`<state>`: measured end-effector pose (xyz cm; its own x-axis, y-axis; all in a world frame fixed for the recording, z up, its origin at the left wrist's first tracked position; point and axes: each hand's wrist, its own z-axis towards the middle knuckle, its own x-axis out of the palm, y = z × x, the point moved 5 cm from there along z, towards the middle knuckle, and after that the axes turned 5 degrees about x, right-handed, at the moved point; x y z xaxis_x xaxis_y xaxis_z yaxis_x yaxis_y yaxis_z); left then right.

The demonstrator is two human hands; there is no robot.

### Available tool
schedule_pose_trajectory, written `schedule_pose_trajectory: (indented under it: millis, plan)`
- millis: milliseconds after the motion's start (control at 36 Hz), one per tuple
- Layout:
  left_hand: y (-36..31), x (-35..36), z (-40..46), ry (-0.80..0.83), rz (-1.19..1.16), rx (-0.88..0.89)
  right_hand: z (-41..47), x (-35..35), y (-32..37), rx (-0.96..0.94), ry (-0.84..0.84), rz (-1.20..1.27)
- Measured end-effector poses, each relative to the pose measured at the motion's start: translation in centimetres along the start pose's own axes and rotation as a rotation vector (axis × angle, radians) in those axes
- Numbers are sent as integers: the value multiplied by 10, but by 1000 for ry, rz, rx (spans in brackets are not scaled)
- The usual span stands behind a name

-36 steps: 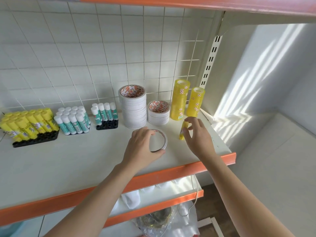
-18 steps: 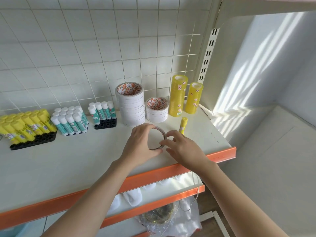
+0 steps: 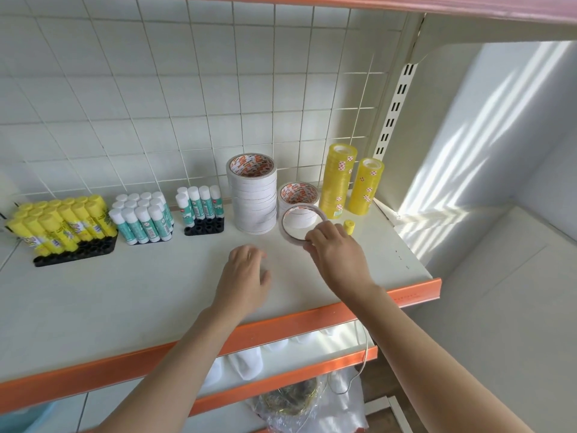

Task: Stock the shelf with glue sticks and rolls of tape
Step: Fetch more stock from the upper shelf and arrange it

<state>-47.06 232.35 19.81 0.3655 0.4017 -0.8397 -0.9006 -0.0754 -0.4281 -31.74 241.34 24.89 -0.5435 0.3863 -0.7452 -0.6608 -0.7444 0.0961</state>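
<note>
My right hand (image 3: 335, 256) pinches a thin white tape roll (image 3: 285, 228), tilted up just in front of the short stack of white rolls (image 3: 299, 200). A taller stack of white rolls (image 3: 252, 195) stands to its left. My left hand (image 3: 245, 276) hovers relaxed over the shelf (image 3: 125, 292) and holds nothing. One yellow glue stick (image 3: 349, 227) stands upright behind my right hand. Two columns of yellow tape (image 3: 338, 181) stand at the back right. Yellow glue sticks (image 3: 59, 225) and green-and-white glue sticks (image 3: 142, 218) fill black holders at the left.
A partly filled black holder with green glue sticks (image 3: 201, 210) sits in the middle. A wire grid backs the shelf. Its front has an orange edge (image 3: 281, 328). A lower shelf and a plastic bag (image 3: 293, 404) lie below. A white wall stands to the right.
The thin tape roll has passed from my left hand to my right hand and moved back toward the short stack. My left hand has drawn away to the left.
</note>
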Motion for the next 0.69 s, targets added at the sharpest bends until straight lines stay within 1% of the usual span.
schedule_pose_trajectory:
  millis: [83, 194, 333, 389, 500, 694]
  plan:
    - [0, 5, -2, -24, 51, 58, 14, -2, 1, 85, -4, -29]
    - [1, 6, -2, -54, 96, 84, 35, 4, 1, 154, -6, -82]
    - [1, 7, -2, -54, 85, 81, 60, 14, -1, 184, 29, -57]
    - [3, 9, -2, -58, 92, 77, 68, 21, 0, 170, 80, -28]
    - [4, 9, -2, -59, 109, 76, 77, 40, -5, 232, 243, -59]
    - [5, 10, -1, -78, 104, 80, 81, 50, -14, 273, 333, -63]
